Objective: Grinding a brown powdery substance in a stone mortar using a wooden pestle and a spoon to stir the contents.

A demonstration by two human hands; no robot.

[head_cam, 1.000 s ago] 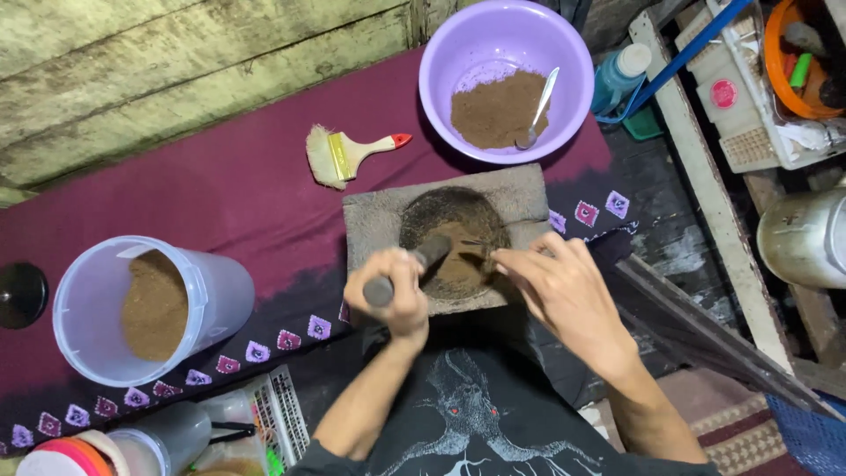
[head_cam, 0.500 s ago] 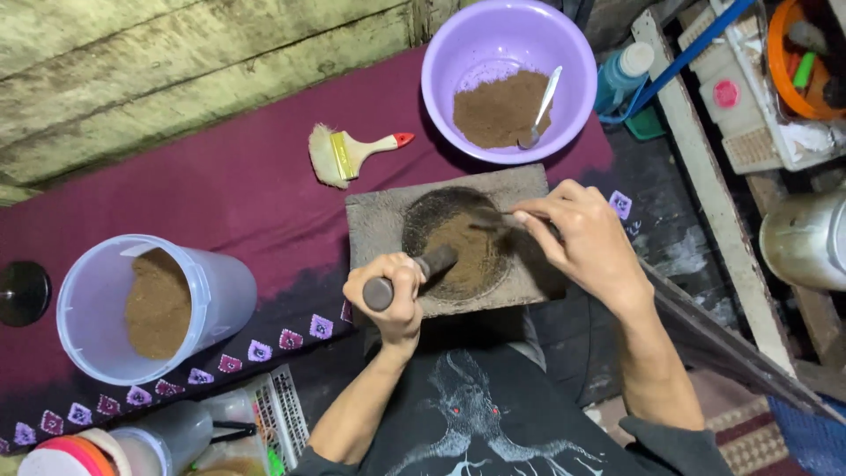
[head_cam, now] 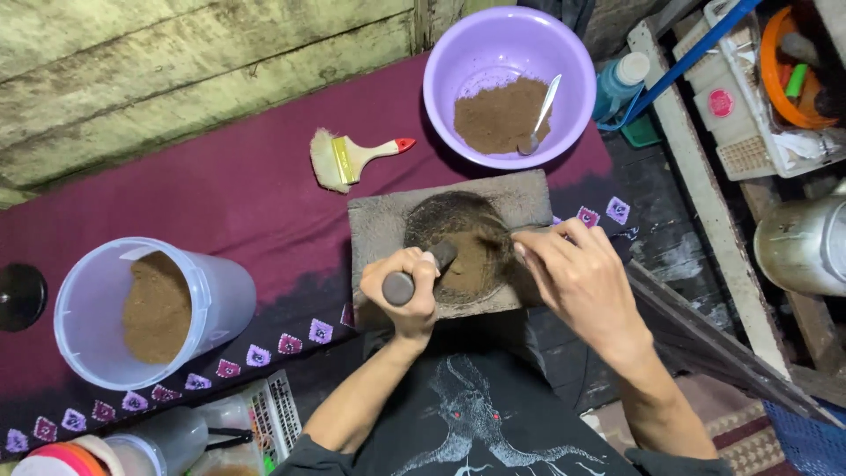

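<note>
Overhead view, dim interior w/ soft, even light, no hard glare. Purple plastic basin (head_cam: 509, 84) is the brightest thing, w/ a mild sheen along its rim. Stone grinding slab (head_cam: 379, 225) sits in mid-tone light; its hollow reads dark. Left hand (head_cam: 407, 291) & right hand (head_cam: 577, 278) are fairly sharp, casting faint shadows toward the body. Metal pot (head_cam: 802, 247) at right edge shows a dull highlight. Lower right corner falls into deep shadow. Slight wide-angle bend at frame edges; bottom left clutter is soft.
</note>
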